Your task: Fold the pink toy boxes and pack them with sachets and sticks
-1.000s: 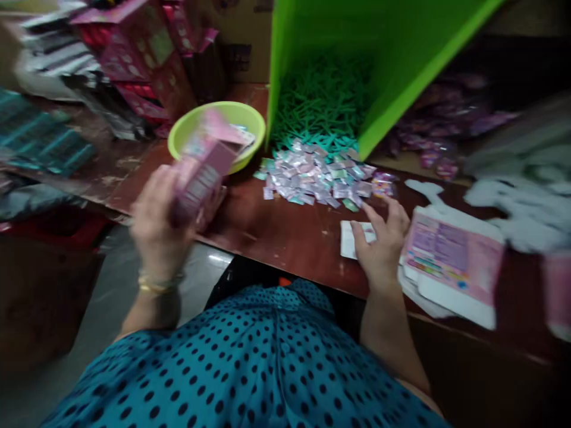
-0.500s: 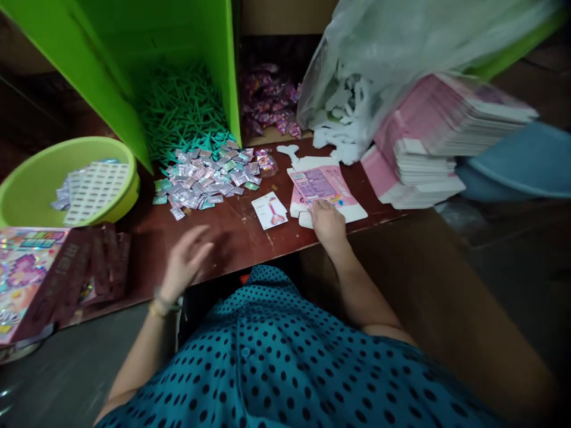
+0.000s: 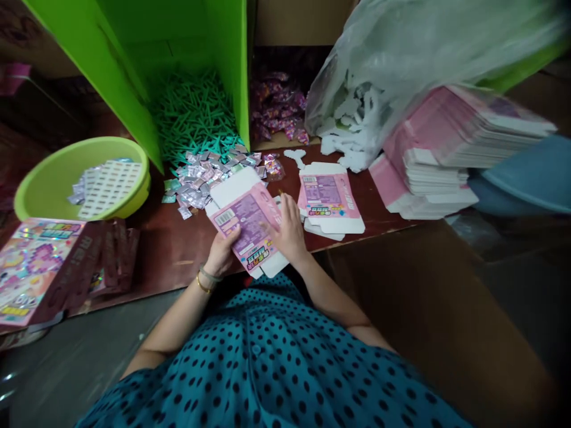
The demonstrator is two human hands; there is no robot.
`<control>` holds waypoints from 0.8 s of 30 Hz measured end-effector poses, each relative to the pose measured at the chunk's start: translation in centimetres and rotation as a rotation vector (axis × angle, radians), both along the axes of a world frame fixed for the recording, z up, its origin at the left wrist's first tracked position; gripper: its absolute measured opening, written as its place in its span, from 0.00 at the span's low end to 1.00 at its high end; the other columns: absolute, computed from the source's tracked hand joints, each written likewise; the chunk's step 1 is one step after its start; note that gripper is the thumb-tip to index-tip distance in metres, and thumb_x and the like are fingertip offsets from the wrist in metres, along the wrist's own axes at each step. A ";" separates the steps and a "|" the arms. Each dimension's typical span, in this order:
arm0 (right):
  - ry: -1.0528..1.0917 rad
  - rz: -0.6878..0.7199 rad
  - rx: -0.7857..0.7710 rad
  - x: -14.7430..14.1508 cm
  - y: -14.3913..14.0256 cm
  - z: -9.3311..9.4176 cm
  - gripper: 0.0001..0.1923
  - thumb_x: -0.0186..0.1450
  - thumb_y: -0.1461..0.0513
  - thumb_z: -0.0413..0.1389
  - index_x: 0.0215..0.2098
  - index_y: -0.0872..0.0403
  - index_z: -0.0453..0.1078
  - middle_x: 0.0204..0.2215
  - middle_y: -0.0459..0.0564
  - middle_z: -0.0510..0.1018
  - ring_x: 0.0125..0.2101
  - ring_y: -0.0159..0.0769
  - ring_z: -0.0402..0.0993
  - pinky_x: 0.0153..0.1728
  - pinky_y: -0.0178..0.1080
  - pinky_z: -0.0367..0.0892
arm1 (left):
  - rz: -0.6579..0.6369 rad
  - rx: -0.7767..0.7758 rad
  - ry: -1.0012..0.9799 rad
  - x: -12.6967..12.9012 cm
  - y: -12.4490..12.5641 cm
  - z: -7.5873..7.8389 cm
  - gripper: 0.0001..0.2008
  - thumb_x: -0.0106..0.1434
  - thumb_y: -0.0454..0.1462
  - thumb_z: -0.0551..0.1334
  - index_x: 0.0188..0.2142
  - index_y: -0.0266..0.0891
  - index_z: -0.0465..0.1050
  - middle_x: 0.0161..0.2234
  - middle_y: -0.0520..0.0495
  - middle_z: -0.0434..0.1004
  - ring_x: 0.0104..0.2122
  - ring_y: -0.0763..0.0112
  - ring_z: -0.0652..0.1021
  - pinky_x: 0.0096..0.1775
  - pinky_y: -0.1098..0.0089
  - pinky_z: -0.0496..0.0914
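Note:
A flat, unfolded pink cardboard box [image 3: 245, 221] with white flaps is tilted above the table's front edge, its printed back with a barcode facing up. My left hand [image 3: 222, 252] grips its lower left side, thumb on top and fingers beneath. At the right side my right hand [image 3: 291, 236] holds it too, with the thumb over the print and the other fingers along the edge, partly hidden. Another flat pink box [image 3: 329, 193] lies on the table just right of my right hand, on top of more white-flapped card.
Small silvery sachets [image 3: 200, 178] lie before a green bin [image 3: 243, 77] of green sticks. A yellow-green basin [image 3: 27, 199] and finished-looking boxes [image 3: 38, 261] stand left. A plastic bag [image 3: 401, 53] of white pieces and stacked pink boxes [image 3: 464, 131] are right.
My right hand has brought a flat box leftward from the pile, and my left hand has moved right and taken hold of it. The small card with the scissors picture is now out of sight.

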State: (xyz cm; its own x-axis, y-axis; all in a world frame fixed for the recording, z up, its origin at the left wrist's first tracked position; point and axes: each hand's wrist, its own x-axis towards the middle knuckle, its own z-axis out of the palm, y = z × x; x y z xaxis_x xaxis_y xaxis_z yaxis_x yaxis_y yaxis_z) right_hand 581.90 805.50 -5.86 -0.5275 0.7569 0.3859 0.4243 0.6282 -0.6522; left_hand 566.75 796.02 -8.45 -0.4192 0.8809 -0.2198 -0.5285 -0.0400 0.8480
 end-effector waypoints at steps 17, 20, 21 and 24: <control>0.157 0.293 -0.469 -7.1 -2.4 -1.2 0.21 0.74 0.52 0.50 0.60 0.52 0.66 0.57 0.48 0.78 0.52 0.36 0.76 0.54 0.34 0.70 | 0.440 -0.063 0.907 -6.7 -7.6 0.2 0.39 0.57 0.51 0.73 0.63 0.42 0.63 0.61 0.39 0.69 0.56 0.60 0.76 0.60 0.62 0.70; 0.110 0.312 -0.522 -7.3 -3.2 -1.7 0.17 0.75 0.53 0.49 0.58 0.50 0.65 0.49 0.39 0.80 0.45 0.29 0.77 0.47 0.28 0.69 | 0.487 -0.112 0.871 -7.3 -8.8 -0.6 0.28 0.60 0.50 0.70 0.55 0.40 0.67 0.51 0.45 0.75 0.49 0.65 0.78 0.57 0.64 0.71; 0.086 0.343 -0.504 -7.3 -3.5 -1.8 0.15 0.76 0.53 0.48 0.55 0.49 0.67 0.45 0.37 0.80 0.41 0.27 0.77 0.44 0.28 0.68 | 0.529 -0.147 0.877 -7.4 -9.2 -1.0 0.23 0.61 0.49 0.68 0.50 0.40 0.69 0.46 0.47 0.76 0.45 0.66 0.78 0.54 0.64 0.71; -0.042 0.490 -0.317 -7.3 -3.6 -1.9 0.16 0.76 0.51 0.48 0.40 0.50 0.71 0.34 0.37 0.77 0.35 0.28 0.74 0.37 0.29 0.65 | 0.573 -0.353 0.902 -7.2 -10.1 -1.6 0.15 0.68 0.48 0.57 0.35 0.38 0.71 0.33 0.51 0.75 0.35 0.68 0.76 0.47 0.64 0.72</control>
State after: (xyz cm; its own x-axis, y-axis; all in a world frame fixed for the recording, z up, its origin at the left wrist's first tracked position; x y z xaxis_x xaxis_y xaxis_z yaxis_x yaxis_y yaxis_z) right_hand 574.61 801.88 -7.74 -0.8552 0.4956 0.1513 0.1632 0.5347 -0.8291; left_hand 559.53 785.93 -10.05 -0.8737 0.4560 0.1695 0.3032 0.2378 0.9228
